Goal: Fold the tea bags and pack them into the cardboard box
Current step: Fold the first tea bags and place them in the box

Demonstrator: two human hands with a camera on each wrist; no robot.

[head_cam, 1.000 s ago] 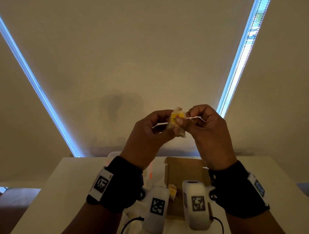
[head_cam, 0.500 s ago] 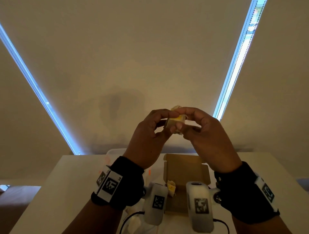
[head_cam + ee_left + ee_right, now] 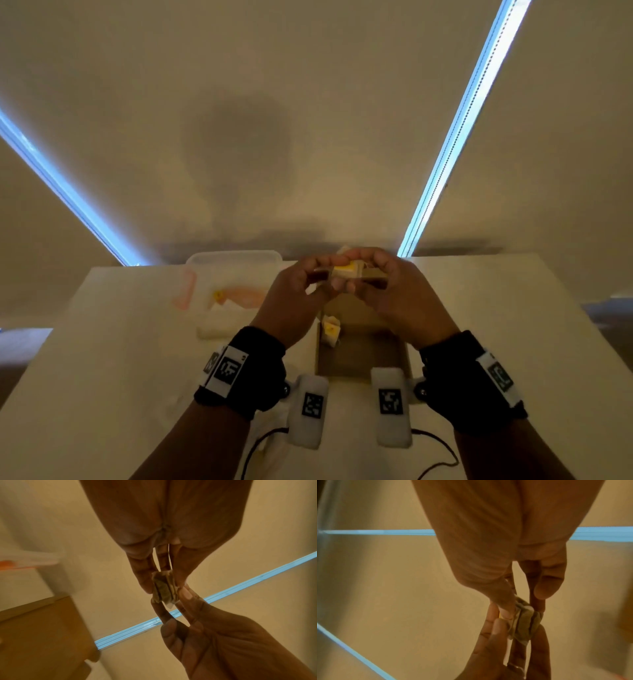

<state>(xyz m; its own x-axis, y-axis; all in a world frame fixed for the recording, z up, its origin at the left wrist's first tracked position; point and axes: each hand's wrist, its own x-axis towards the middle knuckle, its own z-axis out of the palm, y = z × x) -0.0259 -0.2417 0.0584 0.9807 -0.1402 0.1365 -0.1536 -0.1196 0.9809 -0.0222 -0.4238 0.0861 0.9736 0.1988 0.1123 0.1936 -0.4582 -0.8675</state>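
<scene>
Both hands, left hand [image 3: 291, 301] and right hand [image 3: 404, 298], pinch one folded tea bag [image 3: 346, 272] above the box [image 3: 363, 356].

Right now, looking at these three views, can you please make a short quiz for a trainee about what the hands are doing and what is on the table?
1. True or false: both hands pinch the same folded tea bag.
2. Where is the cardboard box? A) on the table, below the hands; B) inside the plastic container; C) on the floor.
3. What already lies inside the box?

Key
1. True: the left hand and the right hand both pinch it, clear of the table.
2. A.
3. One tea bag with a yellow tag, at the box's left wall.
</scene>
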